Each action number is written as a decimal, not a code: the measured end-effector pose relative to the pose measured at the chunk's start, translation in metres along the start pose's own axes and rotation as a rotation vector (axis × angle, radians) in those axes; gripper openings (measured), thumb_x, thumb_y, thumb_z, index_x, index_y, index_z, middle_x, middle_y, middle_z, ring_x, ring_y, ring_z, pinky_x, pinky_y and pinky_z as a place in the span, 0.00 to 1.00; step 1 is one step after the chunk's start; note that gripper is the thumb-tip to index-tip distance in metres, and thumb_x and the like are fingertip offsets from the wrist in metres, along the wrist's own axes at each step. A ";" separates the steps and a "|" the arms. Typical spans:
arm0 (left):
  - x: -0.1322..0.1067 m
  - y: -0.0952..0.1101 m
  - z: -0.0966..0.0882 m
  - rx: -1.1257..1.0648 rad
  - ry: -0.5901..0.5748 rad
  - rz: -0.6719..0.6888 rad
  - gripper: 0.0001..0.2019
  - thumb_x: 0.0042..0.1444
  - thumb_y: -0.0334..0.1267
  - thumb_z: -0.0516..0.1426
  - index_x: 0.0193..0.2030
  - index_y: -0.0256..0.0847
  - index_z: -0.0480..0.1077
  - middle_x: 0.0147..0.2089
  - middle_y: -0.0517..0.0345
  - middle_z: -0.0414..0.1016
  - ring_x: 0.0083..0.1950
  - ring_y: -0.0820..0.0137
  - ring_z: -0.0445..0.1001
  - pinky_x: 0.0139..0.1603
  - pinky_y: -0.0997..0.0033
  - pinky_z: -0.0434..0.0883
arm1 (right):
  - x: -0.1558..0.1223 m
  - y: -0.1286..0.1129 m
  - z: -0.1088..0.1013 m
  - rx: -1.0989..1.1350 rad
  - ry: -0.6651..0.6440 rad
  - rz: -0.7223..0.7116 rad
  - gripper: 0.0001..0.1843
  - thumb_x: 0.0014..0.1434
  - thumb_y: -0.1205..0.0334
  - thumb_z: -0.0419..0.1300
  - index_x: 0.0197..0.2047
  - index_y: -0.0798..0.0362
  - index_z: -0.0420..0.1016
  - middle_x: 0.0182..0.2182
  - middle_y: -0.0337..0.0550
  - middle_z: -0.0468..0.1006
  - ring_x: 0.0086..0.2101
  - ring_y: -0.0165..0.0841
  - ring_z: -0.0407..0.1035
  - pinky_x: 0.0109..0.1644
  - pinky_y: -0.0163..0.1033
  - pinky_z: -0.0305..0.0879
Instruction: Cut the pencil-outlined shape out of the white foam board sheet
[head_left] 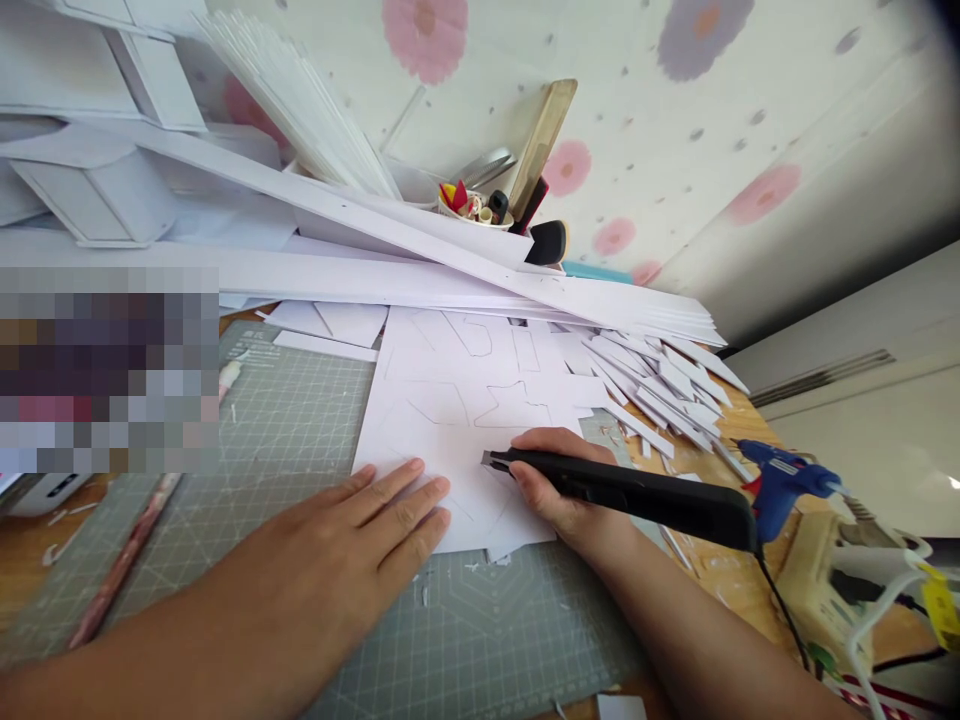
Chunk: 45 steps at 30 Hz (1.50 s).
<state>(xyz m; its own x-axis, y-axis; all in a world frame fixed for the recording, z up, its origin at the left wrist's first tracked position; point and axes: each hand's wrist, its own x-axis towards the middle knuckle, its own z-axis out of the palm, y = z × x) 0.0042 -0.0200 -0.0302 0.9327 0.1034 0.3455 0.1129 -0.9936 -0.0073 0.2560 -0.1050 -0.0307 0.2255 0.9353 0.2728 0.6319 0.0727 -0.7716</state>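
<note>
My left hand lies flat, fingers spread, its fingertips on the left part of a white foam board sheet. Outlines and cut-like lines mark the sheet, among them a jagged shape near its middle. In my right hand is a black corded electric cutter, gripped near its front, with a short metal blade pointing left over the sheet. Whether the blade touches the sheet I cannot tell. Beneath the sheet is a grey-green gridded cutting mat.
White offcuts are heaped at the right. Beyond the sheet lie long white strips and a cup of tools. A blue glue gun and a power strip with cables stand at right. A pinkish stick crosses the mat's left side.
</note>
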 end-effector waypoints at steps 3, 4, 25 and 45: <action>0.001 -0.001 -0.001 0.015 -0.007 0.002 0.28 0.52 0.20 0.43 0.55 0.39 0.72 0.58 0.51 0.73 0.57 0.62 0.73 0.54 0.61 0.71 | 0.000 -0.001 0.000 0.000 0.005 -0.015 0.07 0.54 0.56 0.65 0.37 0.45 0.78 0.32 0.41 0.82 0.31 0.36 0.76 0.36 0.39 0.75; 0.002 0.000 0.000 0.014 -0.015 -0.001 0.28 0.53 0.20 0.43 0.56 0.40 0.71 0.59 0.52 0.73 0.57 0.62 0.73 0.54 0.61 0.71 | 0.000 -0.001 0.000 0.001 0.004 -0.018 0.07 0.54 0.56 0.65 0.37 0.46 0.78 0.32 0.41 0.82 0.31 0.35 0.76 0.36 0.39 0.75; 0.019 0.003 0.000 -0.096 -0.368 -0.150 0.29 0.54 0.20 0.50 0.59 0.51 0.69 0.65 0.53 0.65 0.62 0.56 0.68 0.55 0.54 0.72 | -0.014 0.000 -0.009 -0.191 -0.089 -0.189 0.06 0.58 0.56 0.62 0.38 0.46 0.76 0.29 0.39 0.80 0.29 0.33 0.75 0.34 0.37 0.70; 0.026 0.001 -0.003 -0.274 -0.500 -0.284 0.29 0.57 0.21 0.48 0.61 0.53 0.68 0.68 0.55 0.59 0.67 0.55 0.61 0.61 0.50 0.66 | -0.042 -0.012 -0.050 -0.304 -0.102 -0.255 0.04 0.57 0.62 0.60 0.36 0.50 0.76 0.25 0.39 0.79 0.24 0.30 0.74 0.29 0.33 0.69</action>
<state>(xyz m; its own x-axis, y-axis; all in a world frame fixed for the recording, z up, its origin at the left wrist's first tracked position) 0.0275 -0.0181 -0.0188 0.9339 0.3080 -0.1817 0.3497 -0.8928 0.2839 0.2760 -0.1620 -0.0044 -0.0318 0.9313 0.3629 0.8520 0.2151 -0.4773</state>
